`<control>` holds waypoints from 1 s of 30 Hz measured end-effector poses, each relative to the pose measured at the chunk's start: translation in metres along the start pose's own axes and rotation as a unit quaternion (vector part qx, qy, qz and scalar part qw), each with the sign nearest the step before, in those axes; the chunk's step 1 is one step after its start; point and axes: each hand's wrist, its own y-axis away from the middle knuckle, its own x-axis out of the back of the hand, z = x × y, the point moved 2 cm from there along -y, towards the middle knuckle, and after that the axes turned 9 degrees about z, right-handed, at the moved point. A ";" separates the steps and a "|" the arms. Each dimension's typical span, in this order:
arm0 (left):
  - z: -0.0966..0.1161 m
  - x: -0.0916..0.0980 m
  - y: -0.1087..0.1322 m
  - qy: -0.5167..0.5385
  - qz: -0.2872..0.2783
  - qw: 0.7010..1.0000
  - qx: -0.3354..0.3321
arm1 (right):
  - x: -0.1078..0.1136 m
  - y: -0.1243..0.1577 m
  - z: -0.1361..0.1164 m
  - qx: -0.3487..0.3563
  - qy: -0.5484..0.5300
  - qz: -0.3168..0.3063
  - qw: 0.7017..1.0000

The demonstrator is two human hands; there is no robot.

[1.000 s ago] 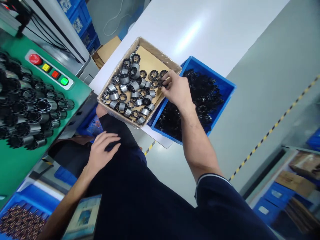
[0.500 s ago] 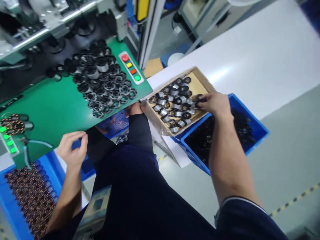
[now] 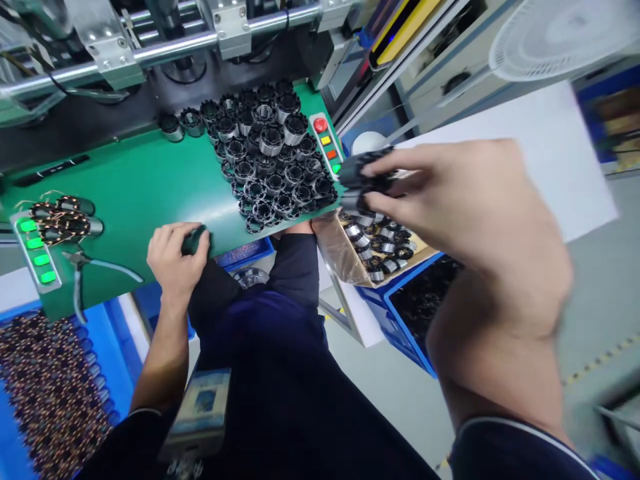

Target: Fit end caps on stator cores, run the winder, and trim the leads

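Note:
My right hand [image 3: 465, 213] is blurred and close to the camera, shut on a stack of dark slotted metal rings [image 3: 364, 179] above the near edge of the green board [image 3: 135, 180]. Many similar black-and-silver slotted cylinders [image 3: 267, 157] stand in a dense group on that board. Below them, my left hand [image 3: 175, 257] rests at the board's edge, its fingers around a small dark part [image 3: 195, 240]. Part of a cardboard tray [image 3: 345, 250] holding more rings [image 3: 383, 243] shows beneath my right hand, which hides its far side.
A blue crate of black parts [image 3: 423, 307] sits beside the tray. Copper-wound parts fill a blue bin [image 3: 55, 400] at lower left. Pliers [image 3: 77, 280], a button panel [image 3: 325, 143] and machine rails [image 3: 165, 43] surround the board. A white table [image 3: 500, 127] lies right.
The view has swung left and up, bringing the green board into full view. My right hand has lifted the rings out from over the tray, and my left hand has moved to the board's edge.

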 end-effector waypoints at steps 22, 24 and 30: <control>0.002 0.004 0.004 0.008 0.012 1.000 -0.027 | -0.076 -0.093 -0.041 0.051 0.012 -0.080 0.995; 0.003 0.003 0.004 -0.005 0.016 0.999 -0.031 | -0.079 -0.098 -0.046 0.051 0.020 -0.089 0.995; 0.001 0.002 -0.002 -0.011 -0.004 1.000 -0.007 | -0.047 -0.090 -0.061 0.055 -0.007 -0.093 0.994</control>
